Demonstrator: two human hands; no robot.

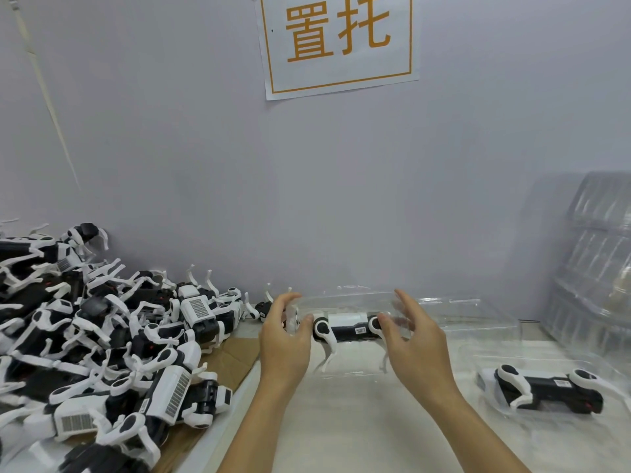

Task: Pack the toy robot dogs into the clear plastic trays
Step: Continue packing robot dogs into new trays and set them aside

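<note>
- Counter [358,421] carrying everything; heap of loose toy robot dogs [102,336] waiting at left, stack of empty clear trays [594,268] leaning at right.
- Packed tray [546,387] sitting near right, dog inside.
- Centre clear plastic tray [348,336] holding one dog [346,326] lying on its side.
- Left hand [285,339] and right hand [415,336] flanking it; fingers apart, thumbs touching the dog's ends, probably seating it.

I'm looking at a white worktop [358,421] against the wall. A heap of toy robot dogs [102,336] on brown cardboard [232,360] fills its left edge; a packed clear tray [546,390] lies near the right edge, with stacked empty trays [594,268] in the far right corner.
</note>
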